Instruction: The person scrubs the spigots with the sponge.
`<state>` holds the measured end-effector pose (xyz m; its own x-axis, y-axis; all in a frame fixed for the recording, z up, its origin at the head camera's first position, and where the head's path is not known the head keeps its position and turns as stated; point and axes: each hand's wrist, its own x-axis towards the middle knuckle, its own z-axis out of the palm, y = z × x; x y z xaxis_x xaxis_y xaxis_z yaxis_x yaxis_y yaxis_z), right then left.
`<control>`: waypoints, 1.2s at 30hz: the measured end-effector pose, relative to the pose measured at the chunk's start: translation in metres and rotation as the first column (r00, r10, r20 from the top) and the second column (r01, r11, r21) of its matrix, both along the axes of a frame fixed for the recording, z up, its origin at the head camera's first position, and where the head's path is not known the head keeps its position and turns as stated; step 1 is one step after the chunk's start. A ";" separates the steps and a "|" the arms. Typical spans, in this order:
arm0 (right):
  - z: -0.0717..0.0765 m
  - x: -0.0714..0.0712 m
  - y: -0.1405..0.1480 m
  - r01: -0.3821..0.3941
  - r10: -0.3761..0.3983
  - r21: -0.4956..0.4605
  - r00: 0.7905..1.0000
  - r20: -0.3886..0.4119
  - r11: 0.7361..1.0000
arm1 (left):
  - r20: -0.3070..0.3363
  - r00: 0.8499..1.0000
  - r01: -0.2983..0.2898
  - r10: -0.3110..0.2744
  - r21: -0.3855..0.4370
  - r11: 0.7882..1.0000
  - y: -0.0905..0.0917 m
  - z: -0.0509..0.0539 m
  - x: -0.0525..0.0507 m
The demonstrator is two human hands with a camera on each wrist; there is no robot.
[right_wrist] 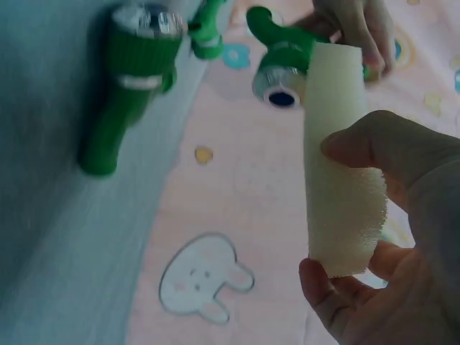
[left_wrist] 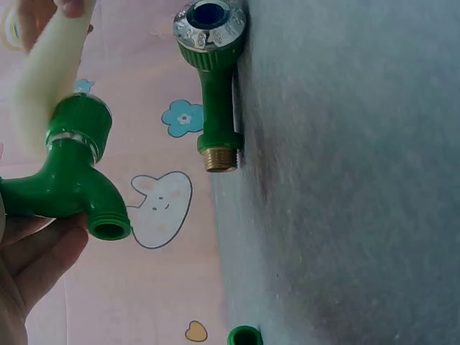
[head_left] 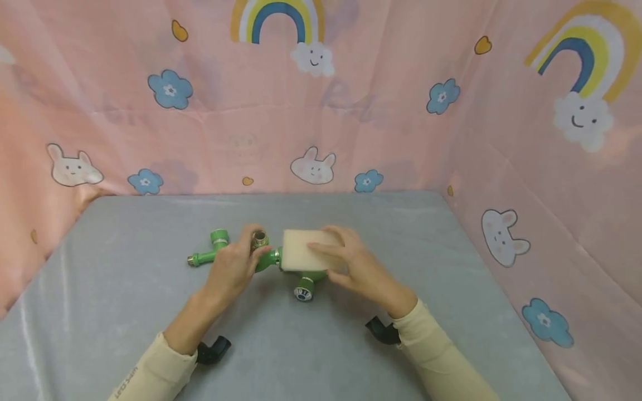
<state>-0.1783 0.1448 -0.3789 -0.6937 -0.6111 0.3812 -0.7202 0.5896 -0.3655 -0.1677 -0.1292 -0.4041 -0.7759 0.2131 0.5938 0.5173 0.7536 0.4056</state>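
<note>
Far left, a green tap lies on the grey table. Beside it, your left hand grips the raised tap, brass end upward. At centre, a pale sponge meets that tap's handle; the third tap rests beneath on the table. At right, your right hand grasps the sponge between thumb and fingers.

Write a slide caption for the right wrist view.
Right fingers grip a sponge beside a tap in the left hand.
</note>
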 end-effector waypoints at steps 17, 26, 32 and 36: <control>-0.004 -0.001 -0.008 -0.090 0.117 -0.154 0.977 0.180 0.984 | 0.236 0.968 0.040 -0.088 0.200 0.979 -0.002 0.001 0.003; 0.008 -0.004 0.012 -0.001 0.047 -0.163 0.959 0.281 0.987 | 0.294 0.949 -0.046 -0.116 0.491 0.870 -0.011 0.005 -0.003; 0.005 0.008 -0.009 -0.072 0.104 -0.213 0.984 0.144 0.974 | 0.453 0.847 -0.056 -0.278 0.597 0.800 -0.004 0.005 -0.003; 0.001 0.014 -0.019 -0.062 0.095 -0.220 0.986 0.141 0.973 | 0.498 0.754 -0.019 -0.429 0.669 0.743 -0.002 0.004 -0.004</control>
